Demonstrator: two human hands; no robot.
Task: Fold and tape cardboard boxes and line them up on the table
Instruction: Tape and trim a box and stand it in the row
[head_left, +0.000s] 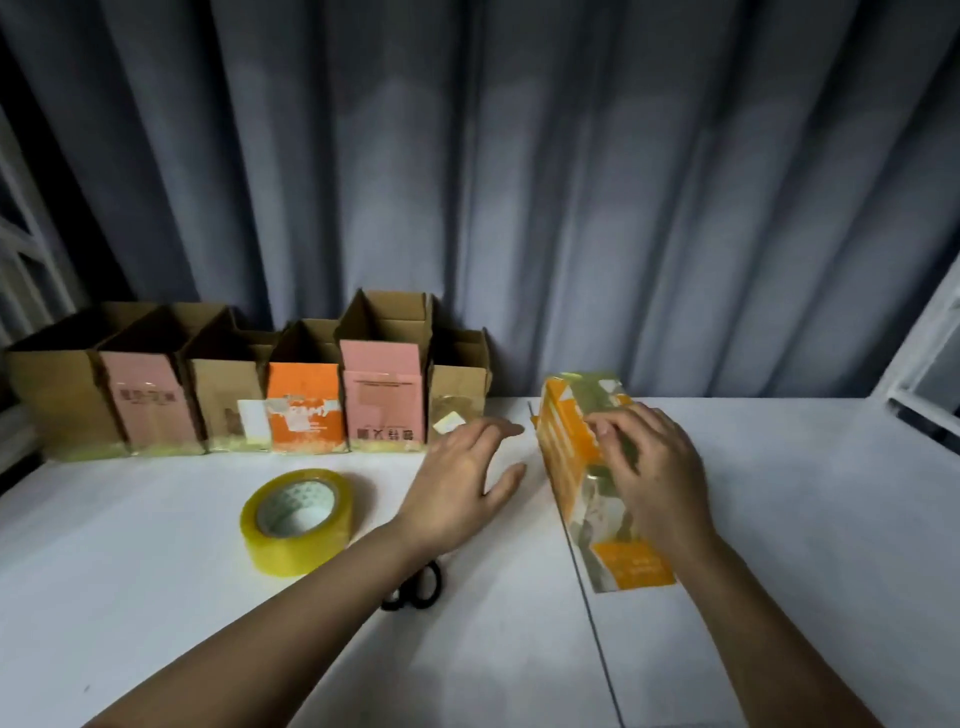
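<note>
On the counter (779, 467), the right hand (660, 467) presses flat on the light, stiff, tape-slick orange box (571, 457); the left hand (462, 478) hovers released; grip its sides.

Row of boxes (249, 395) standing along table (156, 597) back edge, left of box (587, 467) you're pressing; tape roll (297, 521) lying before row, scissors (415, 587) nearer you.

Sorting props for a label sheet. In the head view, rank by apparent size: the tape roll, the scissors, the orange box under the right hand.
1. orange box
2. tape roll
3. scissors, partly hidden under the left forearm, so its rank is unsure.
</note>
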